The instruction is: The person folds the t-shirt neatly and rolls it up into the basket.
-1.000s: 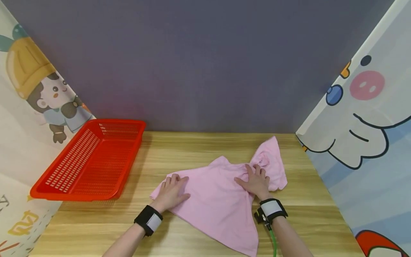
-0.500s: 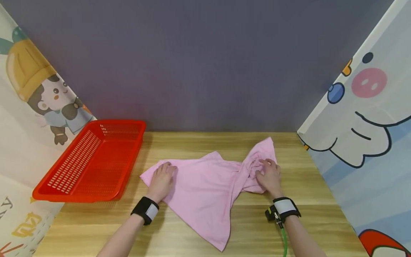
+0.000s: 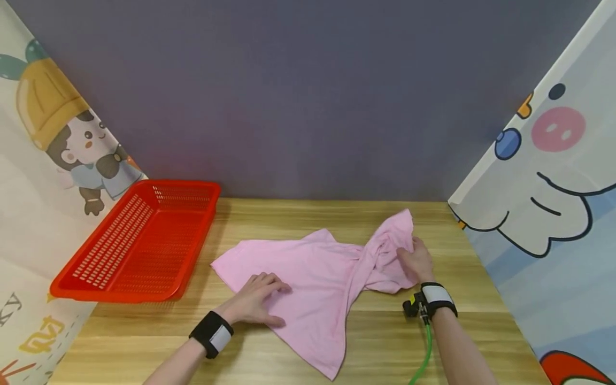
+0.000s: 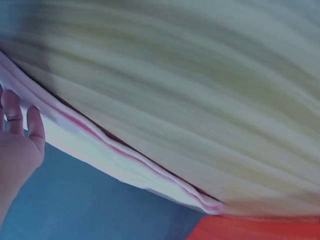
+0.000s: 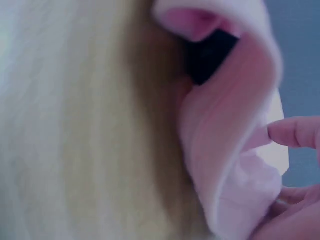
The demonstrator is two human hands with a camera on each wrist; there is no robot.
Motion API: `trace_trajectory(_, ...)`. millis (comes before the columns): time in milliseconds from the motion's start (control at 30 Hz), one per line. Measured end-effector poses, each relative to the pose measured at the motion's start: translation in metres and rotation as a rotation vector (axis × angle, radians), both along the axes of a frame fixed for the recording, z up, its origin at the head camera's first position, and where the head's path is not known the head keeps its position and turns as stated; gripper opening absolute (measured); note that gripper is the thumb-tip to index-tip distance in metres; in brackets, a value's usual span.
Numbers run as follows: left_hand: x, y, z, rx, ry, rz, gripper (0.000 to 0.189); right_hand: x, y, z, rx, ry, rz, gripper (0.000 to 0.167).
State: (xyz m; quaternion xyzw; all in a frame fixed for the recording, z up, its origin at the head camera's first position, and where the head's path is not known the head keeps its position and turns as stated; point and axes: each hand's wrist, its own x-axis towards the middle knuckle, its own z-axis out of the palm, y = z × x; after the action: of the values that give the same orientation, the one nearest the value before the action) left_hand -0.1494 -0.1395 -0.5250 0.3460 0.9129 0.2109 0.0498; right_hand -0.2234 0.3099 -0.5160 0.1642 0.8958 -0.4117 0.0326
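Observation:
A pink shirt-like garment (image 3: pixel 308 278) lies on the wooden table, spread flat at its left and twisted into a bunch at its right. My left hand (image 3: pixel 255 302) is over its lower left edge, fingers apart and slightly bent, gripping nothing. In the left wrist view the fingers (image 4: pixel 36 127) show beside the long layered edge of the cloth. At the bunched right end, my right hand (image 3: pixel 417 261) holds the cloth between thumb and fingers, with some fingertips hidden behind it. Up close in the right wrist view, the pink fabric (image 5: pixel 225 125) forms a loose fold around a dark opening.
A red plastic basket (image 3: pixel 144 246) with perforated sides stands at the table's left. A grey panel (image 3: pixel 308 101) closes off the back, and printed cloth walls stand at both sides. A green cable (image 3: pixel 428 342) hangs from the right wrist camera.
The right hand has moved right, from the middle twist to the bunch's outer edge. The garment shifted left, then stayed. The left hand has left its upper left corner and come down and right.

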Motion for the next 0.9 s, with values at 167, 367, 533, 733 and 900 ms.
trace_trajectory(167, 0.009, -0.005, 0.002, -0.022, 0.004, -0.165, 0.069, -0.002, 0.004, 0.005, -0.195, 0.042, -0.050, 0.064)
trace_trajectory(367, 0.006, -0.006, 0.001, 0.048, 0.116, -0.155, 0.015, -0.002, 0.003, 0.015, -0.286, 0.040, -0.059, 0.060)
trace_trajectory(533, -0.010, -0.013, 0.015, 0.392, 0.013, 0.081, 0.004, 0.001, 0.008, 0.029, -0.377, 0.133, -0.139, 0.058)
trace_trajectory(733, -0.034, -0.037, 0.058, 0.809, -0.128, 0.532, 0.015, 0.011, 0.019, 0.058, -0.641, 0.255, -0.255, 0.028)
trace_trajectory(900, -0.043, -0.051, 0.093, 1.046, -0.321, 0.702, 0.024, 0.016, 0.020, 0.086, -0.881, 0.369, -0.206, 0.011)
